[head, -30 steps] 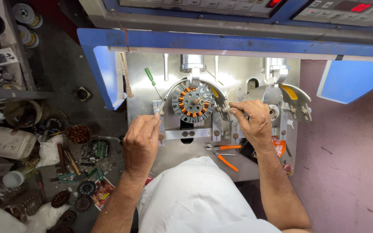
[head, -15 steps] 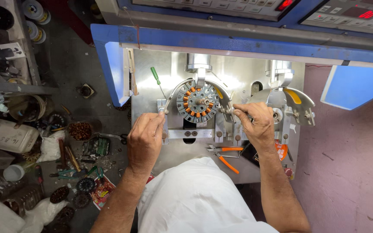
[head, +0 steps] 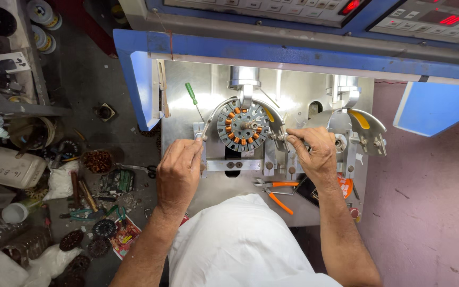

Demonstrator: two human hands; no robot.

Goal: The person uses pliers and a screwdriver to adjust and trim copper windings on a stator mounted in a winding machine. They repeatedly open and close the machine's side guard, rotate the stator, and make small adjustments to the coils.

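Left grip (head: 179,169) pinched on guide arm (head: 204,132), right grip (head: 312,150) clamped on bracket (head: 282,139) – wound stator (head: 243,126) between: heavy, rigid – windings fragile, take by steel rim

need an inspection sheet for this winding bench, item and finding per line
surface: shiny metal plate of a blue-framed machine, brightly lit.
job's things: round stator with orange copper coils mounted on the spindle, curved metal guides either side; a second, bare station to its right.
clutter: green-handled screwdriver leaning on the plate; orange-handled pliers at the plate's front edge.
grips: left hand pinches a fixture post left of the stator; right hand holds the fixture on its right.
cables: nothing seen for certain.
surroundings: floor at left strewn with spare stators, tools, bags and a white container; control panel with red displays above.
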